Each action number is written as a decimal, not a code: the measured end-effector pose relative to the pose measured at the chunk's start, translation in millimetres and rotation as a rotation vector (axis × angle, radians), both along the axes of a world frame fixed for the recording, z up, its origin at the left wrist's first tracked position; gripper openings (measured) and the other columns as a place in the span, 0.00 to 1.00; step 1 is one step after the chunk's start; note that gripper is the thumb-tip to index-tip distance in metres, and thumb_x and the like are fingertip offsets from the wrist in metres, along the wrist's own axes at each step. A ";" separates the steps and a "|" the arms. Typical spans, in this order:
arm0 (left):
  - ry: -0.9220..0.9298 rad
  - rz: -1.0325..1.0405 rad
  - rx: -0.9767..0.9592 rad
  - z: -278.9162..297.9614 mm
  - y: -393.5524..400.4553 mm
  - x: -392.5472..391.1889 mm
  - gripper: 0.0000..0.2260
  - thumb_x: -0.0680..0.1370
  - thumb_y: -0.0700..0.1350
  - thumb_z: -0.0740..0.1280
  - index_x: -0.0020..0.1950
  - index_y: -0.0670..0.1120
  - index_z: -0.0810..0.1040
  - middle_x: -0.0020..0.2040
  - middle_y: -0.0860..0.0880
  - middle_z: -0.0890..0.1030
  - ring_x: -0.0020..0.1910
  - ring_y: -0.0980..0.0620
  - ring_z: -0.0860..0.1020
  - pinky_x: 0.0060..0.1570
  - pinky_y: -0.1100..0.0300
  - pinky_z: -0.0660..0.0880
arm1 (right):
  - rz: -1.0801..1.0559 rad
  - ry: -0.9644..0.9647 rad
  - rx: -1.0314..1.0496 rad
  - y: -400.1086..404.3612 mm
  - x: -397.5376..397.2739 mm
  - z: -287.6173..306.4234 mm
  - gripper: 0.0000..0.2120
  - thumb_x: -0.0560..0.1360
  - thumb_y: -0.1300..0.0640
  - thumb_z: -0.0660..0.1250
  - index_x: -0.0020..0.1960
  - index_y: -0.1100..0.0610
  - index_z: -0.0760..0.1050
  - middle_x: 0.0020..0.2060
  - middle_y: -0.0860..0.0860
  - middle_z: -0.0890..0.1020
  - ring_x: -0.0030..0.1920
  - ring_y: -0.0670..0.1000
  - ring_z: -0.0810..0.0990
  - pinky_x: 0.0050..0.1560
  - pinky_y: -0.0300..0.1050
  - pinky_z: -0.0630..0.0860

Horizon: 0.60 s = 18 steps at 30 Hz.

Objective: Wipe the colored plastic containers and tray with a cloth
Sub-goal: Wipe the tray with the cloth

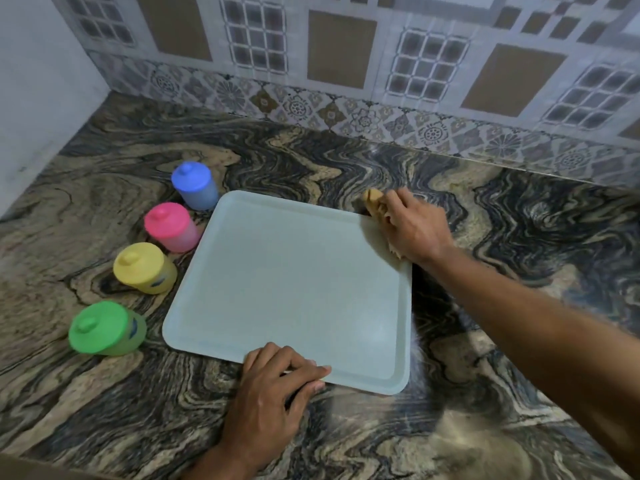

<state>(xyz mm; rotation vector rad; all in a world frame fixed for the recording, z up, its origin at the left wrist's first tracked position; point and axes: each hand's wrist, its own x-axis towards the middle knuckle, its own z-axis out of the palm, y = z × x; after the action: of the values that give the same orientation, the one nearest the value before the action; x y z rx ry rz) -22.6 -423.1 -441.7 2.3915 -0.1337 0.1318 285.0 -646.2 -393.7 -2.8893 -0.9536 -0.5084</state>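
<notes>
This is a home kitchen. A polished stone countertop [311, 161] with swirling dark and tan veins fills the scene and meets, on the far side, a tiled backsplash [346, 50] of grey and brown squares with a floral border strip along its base. A plain white wall [34, 81] closes the left corner. Small lidded plastic containers [169, 227] in bright colours stand on the counter, household storage ware.

Matt plastic tray [291, 292] — glossy veined stone counter [138, 410] — crumpled cloth [375, 206].
</notes>
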 end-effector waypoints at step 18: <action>-0.115 0.050 0.090 8.0 90.0 -7.8 0.11 0.81 0.56 0.70 0.62 0.63 0.83 0.53 0.59 0.78 0.53 0.53 0.77 0.49 0.51 0.74 | -0.029 0.370 0.157 285.7 -70.7 3.7 0.20 0.82 0.58 0.62 0.73 0.54 0.72 0.60 0.58 0.79 0.51 0.66 0.85 0.36 0.52 0.65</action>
<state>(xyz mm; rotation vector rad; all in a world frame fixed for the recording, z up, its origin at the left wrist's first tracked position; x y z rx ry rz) -30.4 -333.1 -433.8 2.4784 -0.1365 0.2929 214.3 -360.5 -390.0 -2.7210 -0.7777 -0.0403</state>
